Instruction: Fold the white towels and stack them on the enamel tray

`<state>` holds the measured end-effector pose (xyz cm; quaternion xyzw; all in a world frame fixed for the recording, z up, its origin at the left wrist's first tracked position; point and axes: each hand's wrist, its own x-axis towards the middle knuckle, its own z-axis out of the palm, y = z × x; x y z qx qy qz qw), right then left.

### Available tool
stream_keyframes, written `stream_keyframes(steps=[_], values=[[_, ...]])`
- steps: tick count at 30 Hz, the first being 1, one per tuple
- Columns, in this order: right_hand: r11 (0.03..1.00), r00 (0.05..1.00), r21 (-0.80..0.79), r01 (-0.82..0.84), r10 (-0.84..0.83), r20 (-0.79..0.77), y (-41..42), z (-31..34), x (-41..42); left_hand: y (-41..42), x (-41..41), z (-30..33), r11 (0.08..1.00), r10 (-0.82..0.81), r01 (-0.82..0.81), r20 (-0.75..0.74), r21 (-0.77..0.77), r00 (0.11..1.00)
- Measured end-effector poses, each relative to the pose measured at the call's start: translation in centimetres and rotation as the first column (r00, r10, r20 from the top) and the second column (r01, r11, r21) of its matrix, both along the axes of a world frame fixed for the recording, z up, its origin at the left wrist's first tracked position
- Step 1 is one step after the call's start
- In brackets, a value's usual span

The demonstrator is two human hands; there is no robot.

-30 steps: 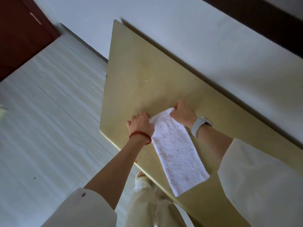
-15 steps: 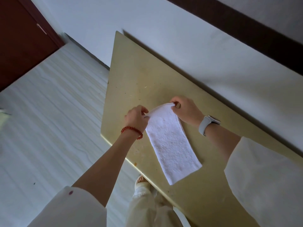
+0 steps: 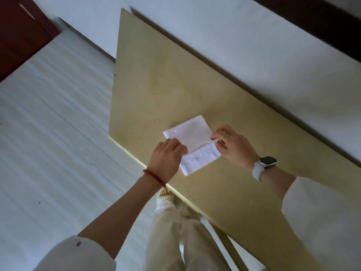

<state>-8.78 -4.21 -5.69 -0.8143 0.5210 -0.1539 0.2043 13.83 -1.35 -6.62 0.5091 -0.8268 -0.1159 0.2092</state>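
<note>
A white towel (image 3: 190,132) lies on the tan table (image 3: 156,79) near its front edge, its far end doubled back toward me. My left hand (image 3: 168,159), with a red bead bracelet at the wrist, pinches the left corner of the folded-over edge. My right hand (image 3: 233,146), with a white watch at the wrist, pinches the right corner of that same edge. The edge runs between my hands, part way down the towel, with a strip of the lower layer (image 3: 197,159) still showing below it. No enamel tray is in view.
The table's back edge runs along a pale wall (image 3: 254,55). To the left is light wood-pattern floor (image 3: 54,133) and a dark red door (image 3: 17,36). My legs and a sandalled foot (image 3: 165,196) stand beside the table's front edge.
Both hands lifted the towel's far end and carried it toward me, folding the long strip over itself. The towel now looks about half as long.
</note>
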Motion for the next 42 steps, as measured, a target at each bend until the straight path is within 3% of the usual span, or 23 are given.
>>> stream_keyframes(steps=[4, 12, 25, 27, 29, 33, 37, 42], values=[[0.994, 1.000, 0.102, 0.027, -0.027, 0.001, 2.8, -1.4, -0.7, 2.0, -0.3, -1.1, 0.996, -0.053, 0.051, 0.025, 0.074, 0.998], [0.995, 1.000, 0.096, 0.018, -0.018, 0.002, 4.0, -2.2, -1.1, 3.9, -1.2, -1.4, 0.989, -0.101, 0.095, 0.044, 0.117, 0.994], [0.996, 0.997, -0.081, -0.038, 0.033, -0.063, 4.6, -3.2, -1.3, 4.8, -0.6, -2.3, 0.983, -0.163, 0.158, 0.039, 0.093, 0.986], [0.988, 0.995, -0.156, 0.020, -0.034, -0.092, 4.6, -2.7, -0.8, 4.7, -0.5, -1.9, 0.993, -0.085, 0.085, -0.011, 0.082, 0.996], [0.974, 0.990, -0.219, 0.052, -0.080, -0.120, 4.4, -2.2, 0.2, 4.0, -0.2, -1.4, 0.992, 0.091, -0.084, -0.074, 0.099, 0.993], [0.980, 0.981, -0.197, -0.001, -0.037, -0.189, 3.7, -2.1, 4.5, 1.5, 1.2, -1.3, 0.906, 0.392, -0.378, -0.040, 0.192, 0.919], [0.996, 0.957, -0.081, -0.038, 0.013, -0.290, 2.7, -3.2, 7.7, -0.1, 2.0, -1.9, 0.873, 0.412, -0.408, 0.043, 0.266, 0.910], [0.999, 0.927, -0.024, -0.042, 0.030, -0.374, 2.4, -5.4, 7.2, -1.4, 1.6, -2.5, 0.914, 0.345, -0.347, 0.050, 0.208, 0.937]])
